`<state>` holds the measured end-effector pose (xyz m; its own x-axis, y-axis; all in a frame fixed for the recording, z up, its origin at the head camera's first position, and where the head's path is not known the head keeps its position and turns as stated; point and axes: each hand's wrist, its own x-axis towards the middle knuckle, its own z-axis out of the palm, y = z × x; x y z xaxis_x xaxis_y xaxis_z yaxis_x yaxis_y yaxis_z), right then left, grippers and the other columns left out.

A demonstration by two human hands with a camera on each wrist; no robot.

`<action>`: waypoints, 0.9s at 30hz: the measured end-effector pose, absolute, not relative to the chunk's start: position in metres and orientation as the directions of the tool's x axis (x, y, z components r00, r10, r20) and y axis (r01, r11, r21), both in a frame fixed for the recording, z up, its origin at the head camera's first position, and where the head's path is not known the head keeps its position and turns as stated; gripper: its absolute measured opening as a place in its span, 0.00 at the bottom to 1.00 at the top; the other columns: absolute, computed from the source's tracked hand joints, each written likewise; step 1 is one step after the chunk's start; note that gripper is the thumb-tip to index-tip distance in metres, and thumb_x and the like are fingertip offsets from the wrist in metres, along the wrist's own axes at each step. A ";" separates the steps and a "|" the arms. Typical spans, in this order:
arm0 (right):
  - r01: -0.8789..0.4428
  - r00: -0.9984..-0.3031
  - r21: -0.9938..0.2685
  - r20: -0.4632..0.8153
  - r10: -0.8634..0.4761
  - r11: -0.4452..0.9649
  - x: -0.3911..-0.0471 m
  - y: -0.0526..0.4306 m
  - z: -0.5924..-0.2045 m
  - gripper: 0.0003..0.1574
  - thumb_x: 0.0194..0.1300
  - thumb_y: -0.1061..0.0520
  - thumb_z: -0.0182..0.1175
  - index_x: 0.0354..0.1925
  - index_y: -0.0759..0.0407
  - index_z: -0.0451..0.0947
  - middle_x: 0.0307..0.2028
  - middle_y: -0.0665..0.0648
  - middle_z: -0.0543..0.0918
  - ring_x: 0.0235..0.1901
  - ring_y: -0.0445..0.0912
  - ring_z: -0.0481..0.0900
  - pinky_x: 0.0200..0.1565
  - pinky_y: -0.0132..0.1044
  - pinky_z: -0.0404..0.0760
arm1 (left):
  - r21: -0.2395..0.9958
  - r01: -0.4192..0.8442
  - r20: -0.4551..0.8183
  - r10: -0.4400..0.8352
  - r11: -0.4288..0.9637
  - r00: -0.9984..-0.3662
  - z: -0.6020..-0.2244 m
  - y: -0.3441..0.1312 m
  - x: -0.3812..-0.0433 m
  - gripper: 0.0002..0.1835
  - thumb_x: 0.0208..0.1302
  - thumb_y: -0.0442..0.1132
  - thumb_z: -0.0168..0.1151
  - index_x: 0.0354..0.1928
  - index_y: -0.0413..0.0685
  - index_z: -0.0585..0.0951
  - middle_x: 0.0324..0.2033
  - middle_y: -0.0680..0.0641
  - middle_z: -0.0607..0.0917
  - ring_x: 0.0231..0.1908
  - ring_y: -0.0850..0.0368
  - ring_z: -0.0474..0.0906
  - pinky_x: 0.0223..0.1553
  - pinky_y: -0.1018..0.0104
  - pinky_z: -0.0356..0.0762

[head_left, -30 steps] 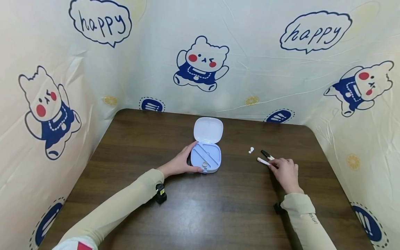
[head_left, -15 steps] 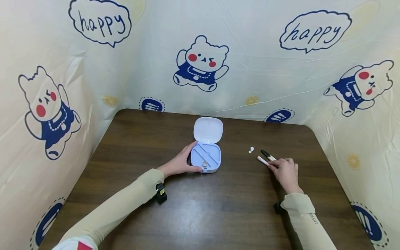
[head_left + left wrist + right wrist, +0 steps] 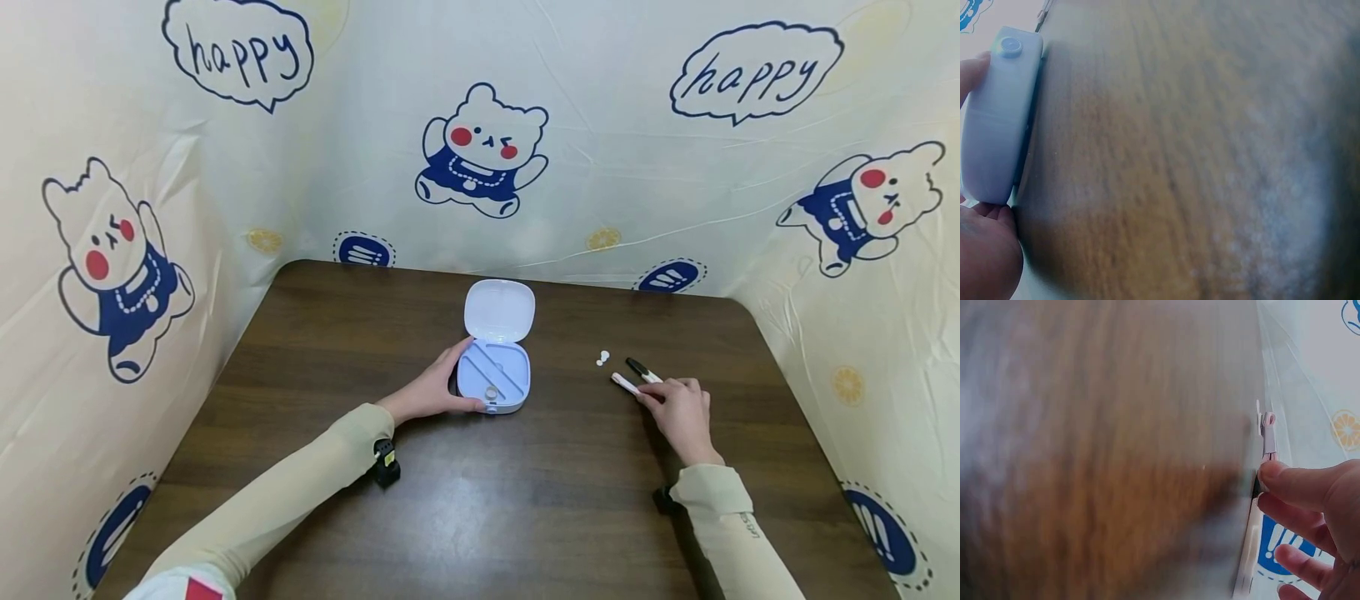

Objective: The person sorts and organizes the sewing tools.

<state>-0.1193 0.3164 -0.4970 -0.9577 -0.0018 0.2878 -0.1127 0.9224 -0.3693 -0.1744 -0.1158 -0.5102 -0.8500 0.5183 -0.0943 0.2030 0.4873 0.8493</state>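
A light blue case with a small latch button stands on the table, its translucent lid raised. Diagonal dividers cross its inside, and a small round piece sits near the front. My left hand grips the case from the left, thumb at the front and fingers behind. My right hand pinches a slim white-and-pink stick between thumb and index finger; a small loop shows at its far end, but I cannot tell its kind. Right behind that lies a black-and-white stick.
Several small white pieces lie between the case and the sticks. The brown wooden table is bordered at the back and sides by a printed cloth. Dark cameras are strapped at the wrists.
My right hand has shifted slightly left and back, carrying the white-and-pink stick a little away from the black-and-white one. My left hand and the case keep their place.
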 end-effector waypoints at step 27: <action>-0.199 -0.939 -0.388 0.339 -0.062 0.900 -0.118 0.287 -0.488 0.05 0.61 0.60 0.76 0.38 0.55 0.93 0.39 0.60 0.91 0.48 0.61 0.75 0.44 0.55 0.64 | 0.853 0.213 -0.079 0.520 0.477 -0.851 -0.509 -0.115 -0.174 0.65 0.56 0.53 0.81 0.84 0.54 0.45 0.80 0.38 0.53 0.77 0.43 0.54 0.75 0.43 0.56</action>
<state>-0.1181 0.2868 -0.4881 -0.9389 -0.0619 0.3385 -0.1993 0.8998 -0.3881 -0.1744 -0.1150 -0.5095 -0.8506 0.5199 -0.0789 0.2126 0.4773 0.8526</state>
